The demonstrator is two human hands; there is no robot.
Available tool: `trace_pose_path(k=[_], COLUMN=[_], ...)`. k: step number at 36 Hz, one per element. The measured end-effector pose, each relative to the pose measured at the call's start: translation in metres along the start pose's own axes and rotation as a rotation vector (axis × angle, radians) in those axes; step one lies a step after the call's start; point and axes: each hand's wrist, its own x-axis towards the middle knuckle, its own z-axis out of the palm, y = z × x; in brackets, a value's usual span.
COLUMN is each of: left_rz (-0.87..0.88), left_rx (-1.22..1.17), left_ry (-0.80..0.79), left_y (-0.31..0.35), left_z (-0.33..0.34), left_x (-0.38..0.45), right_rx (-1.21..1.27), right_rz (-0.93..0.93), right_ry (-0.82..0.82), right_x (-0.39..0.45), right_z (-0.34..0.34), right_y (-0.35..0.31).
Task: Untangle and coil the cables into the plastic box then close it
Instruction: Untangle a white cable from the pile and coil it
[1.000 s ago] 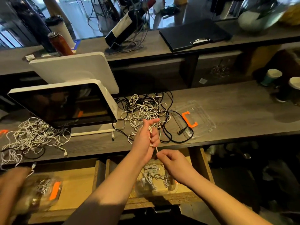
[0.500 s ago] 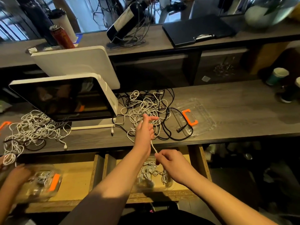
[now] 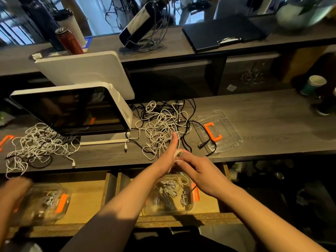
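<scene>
- The left hand point(image 3: 168, 157) and the right hand point(image 3: 201, 174) meet just above the plastic box point(image 3: 169, 210) — both are closed on a small coil of white cable point(image 3: 178, 153), the left thumb pointing up.
- The plastic box stands in the open drawer point(image 3: 87, 199), directly under the hands, with several coiled cables inside.
- The cable tangle point(image 3: 163, 128) — white and black — lies on the counter point(image 3: 272, 128) behind the box.
- The clear lid point(image 3: 227, 130), with its orange latch, lies behind the box to the right, touching the tangle.
</scene>
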Motion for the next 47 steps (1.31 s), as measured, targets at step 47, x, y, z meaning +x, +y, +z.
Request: trace_pose_path(k=[47], left_rz=[0.004], left_rx=[-0.229], left_ry=[-0.140], left_y=[-0.009], left_z=[0.006], left_x=[-0.020], right_rx=[0.277], right_rz=[0.279], right_ry=[0.081], right_x=[-0.006], right_z=[-0.029], right_y=[0.066])
